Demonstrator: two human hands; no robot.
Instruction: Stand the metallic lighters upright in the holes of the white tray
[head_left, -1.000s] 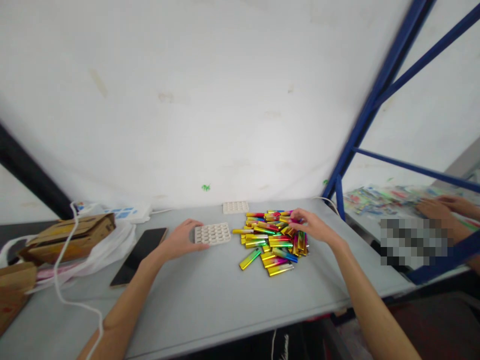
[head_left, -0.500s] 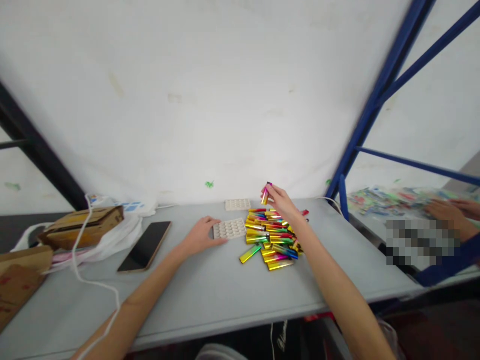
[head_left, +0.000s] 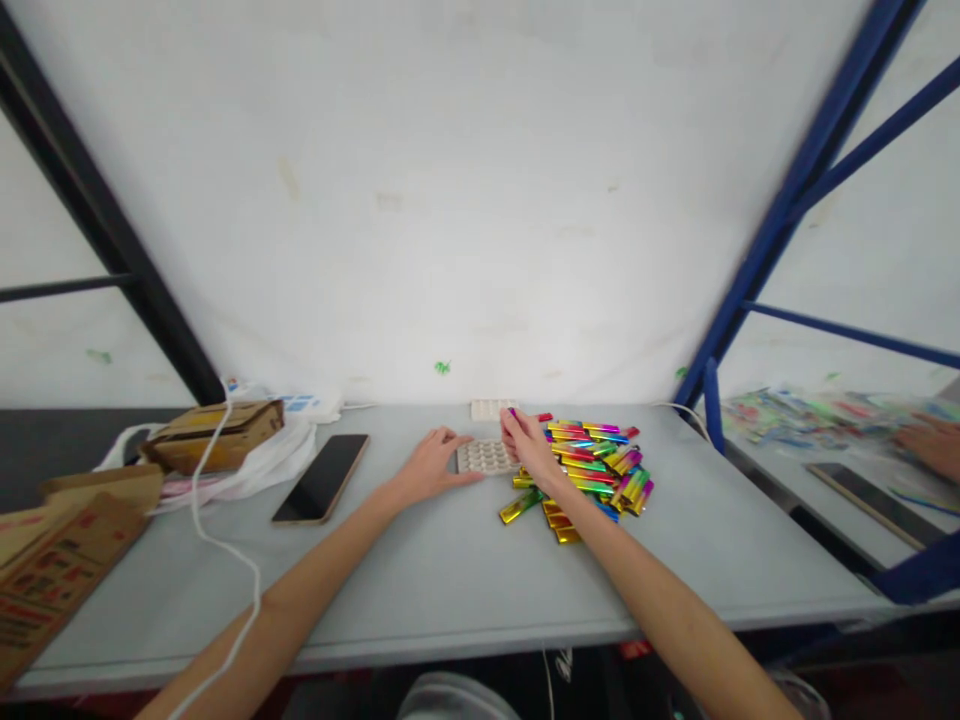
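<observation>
A small whitish tray (head_left: pixel 486 458) with rows of round pockets lies on the grey table. My left hand (head_left: pixel 431 468) grips its left end, thumb along the near edge and fingers along the far edge. Above the tray's right end, my right hand (head_left: pixel 526 445) is closed in a pinch on a shiny coloured tube (head_left: pixel 513 411); only its purple tip shows. Right beside the tray is a loose heap of shiny tubes (head_left: pixel 592 460) in gold, red, green, blue and purple, partly covered by my right forearm. Whether the held tube touches the tray, I cannot tell.
A second pocketed tray (head_left: pixel 491 409) lies against the wall. To the left are a phone (head_left: pixel 322 480), an open cardboard box (head_left: pixel 217 435) on white plastic and a white cable (head_left: pixel 199 500). A blue metal frame (head_left: pixel 772 250) stands right; beyond it shows another person's hand (head_left: pixel 930 445).
My right hand has come down and left, from above the heap to the tray, still pinching the tube. My left hand stays at the tray. The whole view has shifted slightly.
</observation>
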